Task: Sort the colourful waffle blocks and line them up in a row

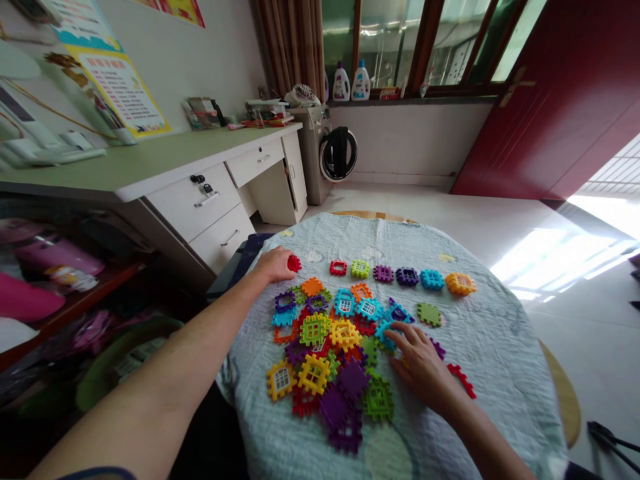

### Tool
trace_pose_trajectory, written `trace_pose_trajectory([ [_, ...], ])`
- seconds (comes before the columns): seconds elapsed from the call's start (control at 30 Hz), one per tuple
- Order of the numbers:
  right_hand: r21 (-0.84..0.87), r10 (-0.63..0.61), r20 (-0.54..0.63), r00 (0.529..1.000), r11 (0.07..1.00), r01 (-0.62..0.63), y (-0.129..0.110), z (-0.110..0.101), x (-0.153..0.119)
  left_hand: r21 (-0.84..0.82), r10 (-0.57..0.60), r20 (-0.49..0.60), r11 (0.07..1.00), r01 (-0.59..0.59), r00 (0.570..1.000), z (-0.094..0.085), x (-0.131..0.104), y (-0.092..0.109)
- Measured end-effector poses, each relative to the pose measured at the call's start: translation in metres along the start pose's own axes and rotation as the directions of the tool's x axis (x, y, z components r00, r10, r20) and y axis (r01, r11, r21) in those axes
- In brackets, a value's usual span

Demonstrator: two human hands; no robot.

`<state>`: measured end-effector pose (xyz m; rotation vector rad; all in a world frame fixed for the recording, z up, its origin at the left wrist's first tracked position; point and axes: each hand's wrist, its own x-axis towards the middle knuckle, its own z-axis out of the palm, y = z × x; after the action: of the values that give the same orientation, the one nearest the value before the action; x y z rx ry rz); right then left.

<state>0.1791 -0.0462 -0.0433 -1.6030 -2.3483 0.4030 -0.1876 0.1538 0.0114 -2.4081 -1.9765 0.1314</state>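
At the far left of the cloth, my left hand (275, 265) has its fingers round a red block (294, 263). My right hand (416, 355) lies at the right side of a mixed pile, fingers spread, its fingertips touching a blue block (385, 333). The pile holds yellow (314, 375), purple (353, 379), green (379, 399) and other notched square blocks. Beyond it runs a spaced row: red (339, 268), light green (360, 269), purple (383, 273), dark purple (407, 277), blue (432, 279) and orange (461, 284). A green block (429, 314) lies apart on the right.
A pale blue cloth (490, 347) covers the round table. A desk with drawers (193, 200) stands at the left, a washing machine (314, 147) behind it. A shelf (75, 313) with items is at the lower left. A red door (540, 113) is at the right.
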Motion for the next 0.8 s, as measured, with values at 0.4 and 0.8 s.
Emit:
trace_pose_trajectory([
  [0.4, 0.015, 0.015, 0.011, 1.0, 1.0, -0.015, -0.002, -0.003, 0.0, -0.207, 0.107, 0.061, 0.974, -0.092, 0.992, 0.034, 0.017, 0.012],
  [0.8, 0.019, 0.022, 0.02, 1.0, 1.0, -0.022, -0.005, -0.006, 0.001, -0.174, 0.154, 0.077, 0.975, -0.139, 0.985, 0.035, 0.025, 0.019],
])
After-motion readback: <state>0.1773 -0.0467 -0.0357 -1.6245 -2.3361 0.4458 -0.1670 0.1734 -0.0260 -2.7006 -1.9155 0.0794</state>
